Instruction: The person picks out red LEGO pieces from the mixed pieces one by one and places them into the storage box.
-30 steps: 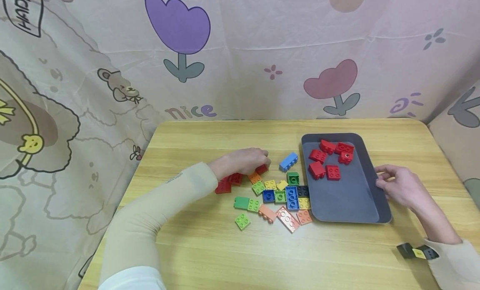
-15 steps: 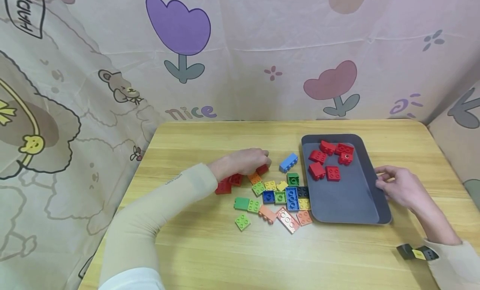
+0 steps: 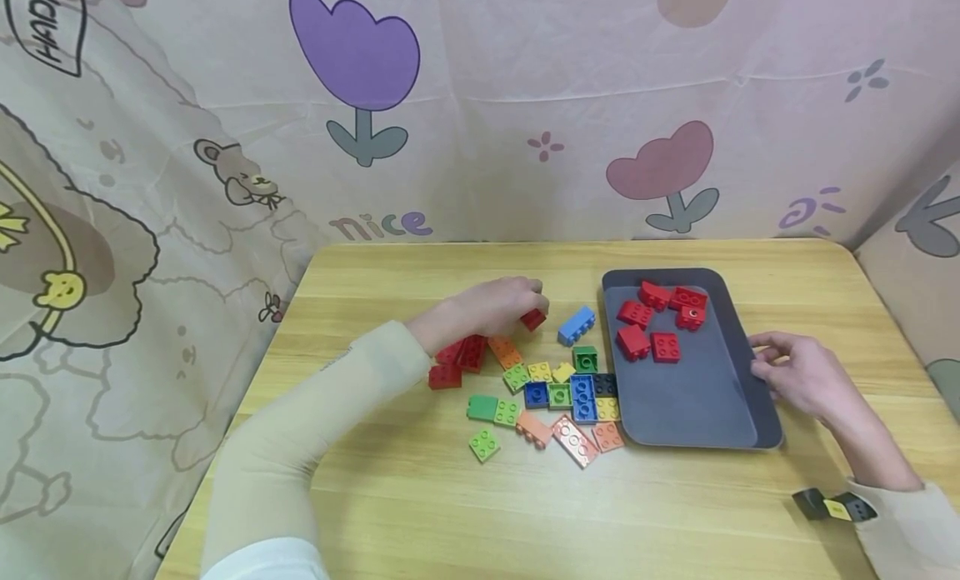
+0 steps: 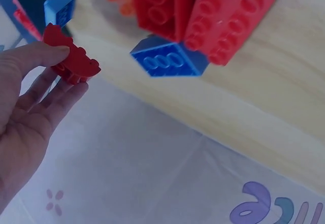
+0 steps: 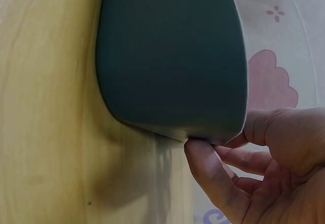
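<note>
My left hand (image 3: 506, 305) pinches a red toy brick (image 3: 533, 319) between thumb and fingertips, above the back of a loose brick group. In the left wrist view the held red brick (image 4: 73, 61) is tilted, its studs partly covered by the thumb. Other red bricks (image 3: 471, 352) lie below the left forearm, beside an orange brick (image 3: 504, 352). At the right, my right hand (image 3: 802, 372) holds the side rim of a dark grey tray (image 3: 693, 405). The right wrist view shows thumb and index finger at the edge of the tray wall (image 5: 172, 66). Several red bricks (image 3: 665, 347) lie inside the tray's back half.
A blue brick (image 3: 577, 325) stands between left hand and tray. Green, yellow, blue and black bricks (image 3: 604, 385) cluster against the tray's left wall. Salmon bricks (image 3: 575, 441) lie in front. A patterned cloth (image 3: 480, 105) hangs behind the wooden table (image 3: 450, 513).
My left hand has lifted the red brick slightly and moved it back and right, uncovering more red and orange bricks. My right hand and the tray stay put.
</note>
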A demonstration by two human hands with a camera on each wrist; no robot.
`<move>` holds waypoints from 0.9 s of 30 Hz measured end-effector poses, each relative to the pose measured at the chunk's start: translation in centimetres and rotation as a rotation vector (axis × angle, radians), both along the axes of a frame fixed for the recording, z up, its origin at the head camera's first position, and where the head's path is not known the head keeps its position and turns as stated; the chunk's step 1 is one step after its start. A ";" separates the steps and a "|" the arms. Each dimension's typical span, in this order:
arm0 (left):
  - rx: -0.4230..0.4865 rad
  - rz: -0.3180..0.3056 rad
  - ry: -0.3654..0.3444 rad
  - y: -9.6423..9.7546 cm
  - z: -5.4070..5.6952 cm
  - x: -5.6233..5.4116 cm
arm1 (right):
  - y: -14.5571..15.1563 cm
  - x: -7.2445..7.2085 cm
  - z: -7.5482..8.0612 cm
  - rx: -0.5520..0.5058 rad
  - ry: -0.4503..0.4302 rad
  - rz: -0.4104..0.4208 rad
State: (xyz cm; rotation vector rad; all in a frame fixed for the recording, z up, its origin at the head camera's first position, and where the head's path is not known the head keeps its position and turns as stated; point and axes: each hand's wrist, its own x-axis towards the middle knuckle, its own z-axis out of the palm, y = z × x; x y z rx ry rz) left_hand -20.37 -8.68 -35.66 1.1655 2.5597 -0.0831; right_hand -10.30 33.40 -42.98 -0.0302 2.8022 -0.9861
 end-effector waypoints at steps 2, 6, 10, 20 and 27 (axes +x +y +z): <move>0.016 0.006 0.014 0.0 0.6 0.0 | 0.0 0.0 0.0 -0.001 0.000 0.000; 0.058 0.025 0.034 0.3 1.8 0.1 | 0.0 0.0 0.0 -0.005 0.000 0.000; 0.084 0.028 0.044 0.7 2.7 0.0 | 0.0 0.1 0.0 -0.011 0.001 0.002; 0.076 -0.007 0.070 2.9 3.6 0.1 | -0.1 0.1 0.0 -0.006 0.002 0.000; 0.113 -0.058 0.034 4.7 3.2 0.0 | 0.0 0.1 0.0 -0.007 0.003 0.001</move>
